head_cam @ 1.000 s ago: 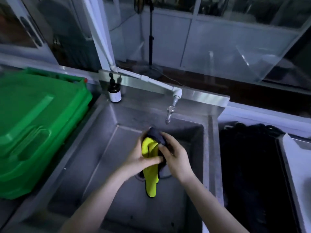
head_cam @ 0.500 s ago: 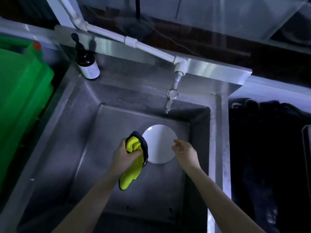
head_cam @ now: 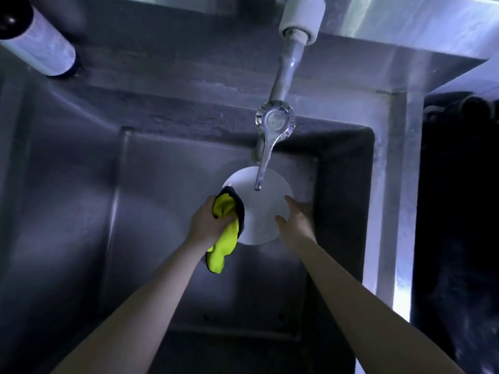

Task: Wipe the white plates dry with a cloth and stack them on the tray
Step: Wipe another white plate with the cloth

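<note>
A round white plate [head_cam: 260, 209] lies at the bottom of the steel sink [head_cam: 151, 211], under the tap. My left hand [head_cam: 208, 221] grips a yellow cloth with a dark edge [head_cam: 225, 233] at the plate's left rim; the cloth's tail hangs down past my wrist. My right hand [head_cam: 295, 222] reaches to the plate's right rim, with the thumb over the rim and the fingers along its edge. Whether that hand has closed on the plate I cannot tell. No tray is in view.
A metal tap with a lever handle [head_cam: 271, 136] hangs over the plate's far edge. A dark bottle with a white label [head_cam: 40, 47] stands on the sink's back left ledge. A dark basin [head_cam: 459, 225] lies to the right of the sink wall.
My head has dropped closer over the sink. My right hand has let go of the cloth and moved to the plate's right rim. My left hand keeps the cloth at the left rim.
</note>
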{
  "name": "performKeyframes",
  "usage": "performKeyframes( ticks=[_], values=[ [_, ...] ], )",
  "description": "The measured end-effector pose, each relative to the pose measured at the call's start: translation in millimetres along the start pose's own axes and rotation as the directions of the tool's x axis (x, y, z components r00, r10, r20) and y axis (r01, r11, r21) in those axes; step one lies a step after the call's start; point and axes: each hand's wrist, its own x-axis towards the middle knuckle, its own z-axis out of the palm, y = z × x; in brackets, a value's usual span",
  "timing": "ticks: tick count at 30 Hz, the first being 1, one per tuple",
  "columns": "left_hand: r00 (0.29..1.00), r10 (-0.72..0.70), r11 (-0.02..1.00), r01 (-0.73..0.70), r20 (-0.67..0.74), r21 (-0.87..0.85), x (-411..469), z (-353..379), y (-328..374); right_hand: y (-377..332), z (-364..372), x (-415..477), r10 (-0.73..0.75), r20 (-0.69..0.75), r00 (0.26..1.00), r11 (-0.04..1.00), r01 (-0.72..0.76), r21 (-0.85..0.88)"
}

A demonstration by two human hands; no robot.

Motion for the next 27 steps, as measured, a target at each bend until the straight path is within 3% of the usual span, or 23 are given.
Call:
performKeyframes(
  ticks=[7,12,18,24,27],
  values=[
    [0.998,0.037,0.987,-0.028,-0.055,0.159,26.4,17.9,-13.0,8.0,9.5,24.1,0.063,-0.04,0.997,0.995,-0.066,-0.071],
    [0.994,0.053,0.987,-0.038,-0.093,0.156,34.8,20.5,-16.8,4.7,12.7,29.8,0.093,-0.093,0.991,0.996,-0.092,0.016],
    [0.994,0.04,0.992,-0.028,-0.097,0.12,37.8,18.7,-20.5,1.4,4.8,32.9,0.171,-0.137,0.976,0.978,-0.152,0.141],
    [0.988,-0.092,0.992,0.08,-0.123,-0.102,30.3,3.8,-19.7,0.9,-3.3,25.1,0.087,-0.103,0.991,0.962,-0.057,0.268],
    [0.991,-0.079,0.988,0.064,-0.104,-0.14,20.7,-8.3,-21.6,-1.6,-10.8,12.5,-0.011,-0.058,0.998,0.923,0.033,0.384]
  ],
)
